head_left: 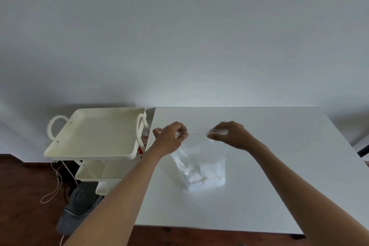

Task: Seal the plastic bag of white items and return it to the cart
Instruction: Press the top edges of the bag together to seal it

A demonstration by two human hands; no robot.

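A clear plastic bag (199,164) stands upright on the white table (269,166), with several white items (207,175) piled in its bottom. My left hand (171,138) pinches the left end of the bag's top edge. My right hand (229,136) pinches the same edge further right, so the strip is stretched between them. The cream cart (95,136) stands to the left of the table, and nothing lies on its perforated top tray.
The cart has two lower shelves (95,171) under the top tray and looped handles at both ends. A grey bag (77,209) and a white cord (54,191) lie on the dark wooden floor beside it. A plain wall rises behind the table.
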